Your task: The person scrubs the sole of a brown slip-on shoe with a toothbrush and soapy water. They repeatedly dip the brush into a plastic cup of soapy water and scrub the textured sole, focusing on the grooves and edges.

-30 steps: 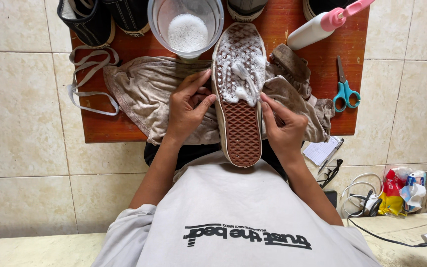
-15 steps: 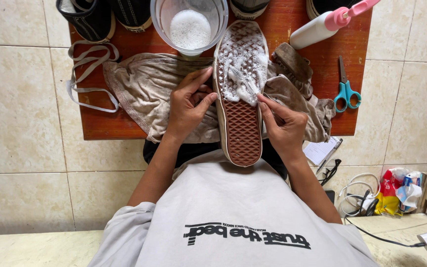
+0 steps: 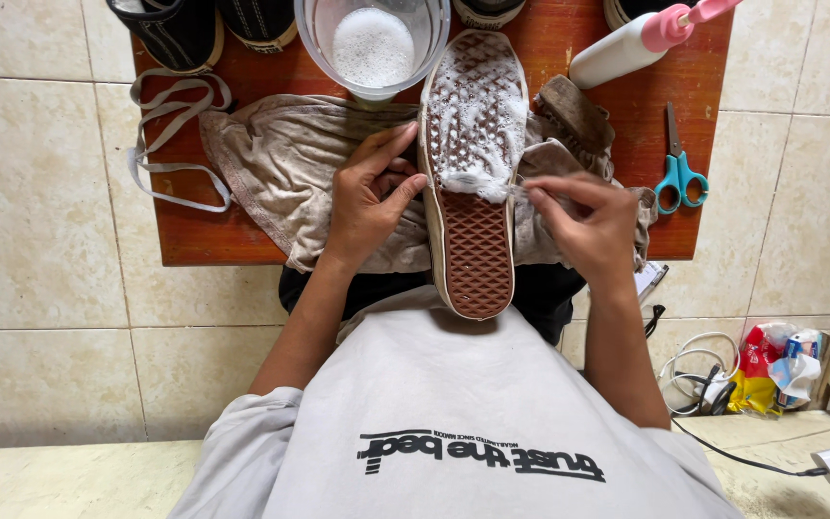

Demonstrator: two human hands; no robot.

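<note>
The left hand (image 3: 369,197) lies with its forearm coming up from the lower left, wrist straight, fingers curled and bunched against the left edge of the shoe (image 3: 474,173); it steadies the shoe by its side, thumb and fingertips pressed to the rubber rim. The shoe lies sole up between both hands, toe pointing away from the person, heel over the lap, its far half covered in white foam. The right hand (image 3: 583,223) comes in from the lower right, wrist bent inward, fingers pinched narrow around a small brush (image 3: 516,188) whose head touches the sole at the edge of the foam; most of the brush is hidden in the grip.

Under both hands a crumpled beige cloth (image 3: 280,163) spreads over the wooden bench (image 3: 213,235). Just beyond the left hand stands a clear cup of suds (image 3: 373,43). Left of that hand lie loose laces (image 3: 160,144). Right of the right hand lie teal-handled scissors (image 3: 679,173), and beyond them a white bottle with a pink cap (image 3: 641,43).
</note>
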